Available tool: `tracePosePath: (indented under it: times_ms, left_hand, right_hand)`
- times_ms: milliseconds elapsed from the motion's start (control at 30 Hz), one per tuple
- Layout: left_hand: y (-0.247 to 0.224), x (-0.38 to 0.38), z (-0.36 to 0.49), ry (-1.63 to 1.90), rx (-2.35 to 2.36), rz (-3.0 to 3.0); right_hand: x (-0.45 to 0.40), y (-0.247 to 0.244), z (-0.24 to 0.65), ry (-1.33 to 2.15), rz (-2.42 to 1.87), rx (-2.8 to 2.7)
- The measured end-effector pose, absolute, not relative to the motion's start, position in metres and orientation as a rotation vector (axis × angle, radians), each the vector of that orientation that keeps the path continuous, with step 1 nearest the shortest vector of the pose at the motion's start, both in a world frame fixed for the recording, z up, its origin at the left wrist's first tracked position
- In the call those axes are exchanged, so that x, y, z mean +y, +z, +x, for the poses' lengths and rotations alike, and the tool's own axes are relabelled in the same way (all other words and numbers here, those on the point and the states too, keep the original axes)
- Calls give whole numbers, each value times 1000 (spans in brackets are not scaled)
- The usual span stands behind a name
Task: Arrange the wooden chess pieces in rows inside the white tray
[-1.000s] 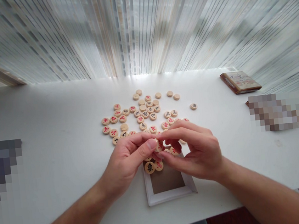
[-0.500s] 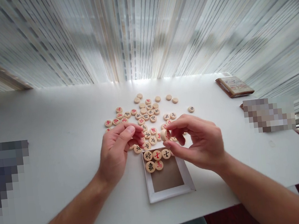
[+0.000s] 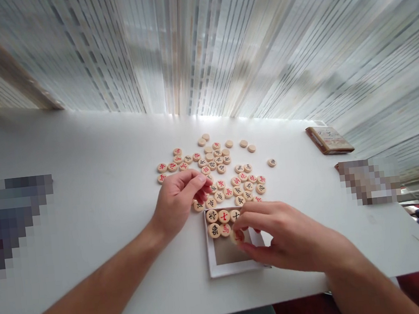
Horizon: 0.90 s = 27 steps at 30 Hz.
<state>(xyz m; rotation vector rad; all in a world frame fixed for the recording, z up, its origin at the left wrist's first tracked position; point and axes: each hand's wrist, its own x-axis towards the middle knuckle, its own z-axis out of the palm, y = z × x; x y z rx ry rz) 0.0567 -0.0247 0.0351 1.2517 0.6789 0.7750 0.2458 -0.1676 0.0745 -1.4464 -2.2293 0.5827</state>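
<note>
In the head view, my right hand (image 3: 277,232) pinches a round wooden xiangqi piece (image 3: 238,236) with a red character between thumb and fingers. It is at the second row inside a shallow white box (image 3: 213,266), right of a red-marked piece (image 3: 225,230). A row of pieces lies along the box's far side, partly covered by my fingers. Below the first of these sits a black-marked piece (image 3: 214,230). My left hand (image 3: 179,195) hovers beyond the box's left corner, over loose pieces, its fingers curled closed with no piece showing in them.
Many loose xiangqi pieces (image 3: 212,165) lie scattered beyond the box on the white table (image 3: 115,187), some face down. At the right are a brown-edged box (image 3: 330,139) and a pixelated item (image 3: 369,180). Another blurred-out shape (image 3: 14,222) is at the left. A striped curtain (image 3: 197,43) hangs behind.
My right hand has carried the red-marked piece down and toward me, into the box area. My left hand stays nearly in place, fingers closer together. The camera view has tilted slightly.
</note>
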Motion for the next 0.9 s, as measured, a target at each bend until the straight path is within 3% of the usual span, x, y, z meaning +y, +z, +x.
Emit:
tracePosePath:
  times_ms: [900]
  left_hand:
    - [36, -31, 59, 730, 630, 1155]
  right_hand:
    - [-168, 48, 238, 106, -1389, -2444]
